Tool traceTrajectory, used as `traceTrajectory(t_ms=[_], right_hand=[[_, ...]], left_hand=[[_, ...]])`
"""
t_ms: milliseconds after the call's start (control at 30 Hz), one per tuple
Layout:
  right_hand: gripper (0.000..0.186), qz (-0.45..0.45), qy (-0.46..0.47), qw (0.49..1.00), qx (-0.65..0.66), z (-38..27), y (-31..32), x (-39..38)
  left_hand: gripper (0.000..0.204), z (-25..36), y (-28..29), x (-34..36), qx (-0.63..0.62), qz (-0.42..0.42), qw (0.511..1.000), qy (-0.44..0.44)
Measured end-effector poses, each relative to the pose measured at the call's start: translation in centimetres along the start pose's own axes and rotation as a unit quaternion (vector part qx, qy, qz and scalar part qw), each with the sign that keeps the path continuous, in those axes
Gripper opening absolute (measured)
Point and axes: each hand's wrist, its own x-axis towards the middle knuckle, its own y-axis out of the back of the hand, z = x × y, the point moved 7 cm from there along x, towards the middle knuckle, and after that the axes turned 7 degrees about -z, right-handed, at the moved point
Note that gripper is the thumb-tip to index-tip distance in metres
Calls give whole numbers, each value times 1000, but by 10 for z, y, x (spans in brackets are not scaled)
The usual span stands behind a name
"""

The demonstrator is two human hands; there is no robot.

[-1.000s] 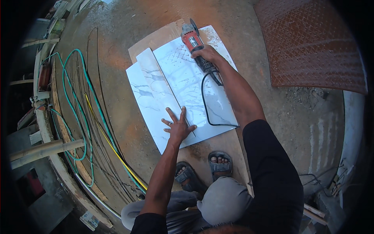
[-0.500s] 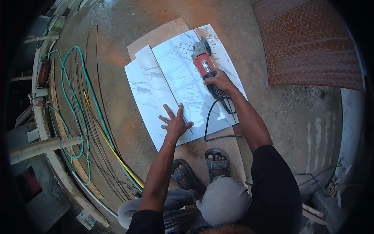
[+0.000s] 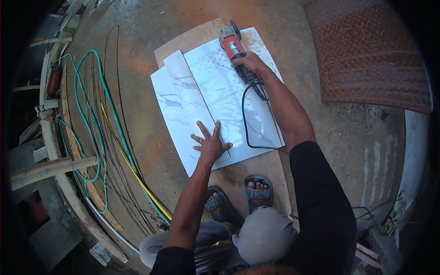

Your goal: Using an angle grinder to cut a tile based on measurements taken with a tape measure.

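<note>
A large white tile with grey marble veins lies flat before me, with water and splashes on its face. On its left part rests a narrow veined tile strip, running away from me. My left hand presses down on the strip's near end and the tile beside it, fingers spread. At the tile's far right edge, my right hand grips a red and black angle grinder by its body. The grinder's disc stands edge-up past its head, beyond the far edge. Its black cable loops back over the tile.
A brown board lies beneath the tile. Green hoses and a yellow one run along the left, near a timber edge. A brown patterned sheet lies at far right. My sandalled feet stand just behind the tile.
My right hand has carried the grinder away from me and slightly left, toward the tile's far edge; its cable followed. My left hand keeps its place on the strip. The view shifted slightly.
</note>
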Motion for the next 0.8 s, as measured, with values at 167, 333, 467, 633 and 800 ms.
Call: traceTrajectory(t_ms=[167, 333, 467, 633, 800], right_hand=[[43, -11, -8, 1000, 9, -3, -1, -2], [55, -18, 17, 1000, 15, 4, -5, -48], [64, -28, -9, 1000, -2, 27, -11, -97], [64, -22, 4, 1000, -2, 32, -12, -108], [57, -16, 22, 1000, 5, 17, -7, -65]], left_hand=[[102, 1, 1, -1, -2, 1, 1000, -6], [103, 1, 1, 0, 1, -4, 1000, 6], [104, 0, 0, -1, 6, -5, 1000, 8], [104, 0, 0, -1, 6, -4, 1000, 6], [104, 0, 0, 0, 4, -5, 1000, 8]])
